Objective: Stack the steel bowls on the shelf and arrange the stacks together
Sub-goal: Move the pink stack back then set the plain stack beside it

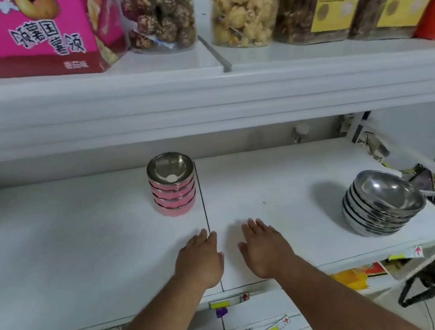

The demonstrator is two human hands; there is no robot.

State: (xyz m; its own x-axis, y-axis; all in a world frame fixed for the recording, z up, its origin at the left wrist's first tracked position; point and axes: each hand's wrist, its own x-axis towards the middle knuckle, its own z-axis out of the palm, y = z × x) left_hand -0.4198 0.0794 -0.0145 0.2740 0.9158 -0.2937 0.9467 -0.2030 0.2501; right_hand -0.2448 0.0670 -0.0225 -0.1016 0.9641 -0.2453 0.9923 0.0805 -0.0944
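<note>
Soft, even light is washing the white shelf point(269, 185), bowls point(381, 201) casting faint shadows leftward, edges bending, fingertips blurring slightly.

Two bowl stacks on my shelf point(269, 185): pink-sided stack point(172, 184) far centre, four bowls; plain steel stack point(381, 202) right, about five. Upper shelf: four snack jars, one pink box point(27, 34).

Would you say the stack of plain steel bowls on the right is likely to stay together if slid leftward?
Probably not reliably: the steel bowl stack already leans, so upper bowls may shift. Polished metal on the smooth white shelf should slide easily. It sits near the shelf's right edge.
</note>
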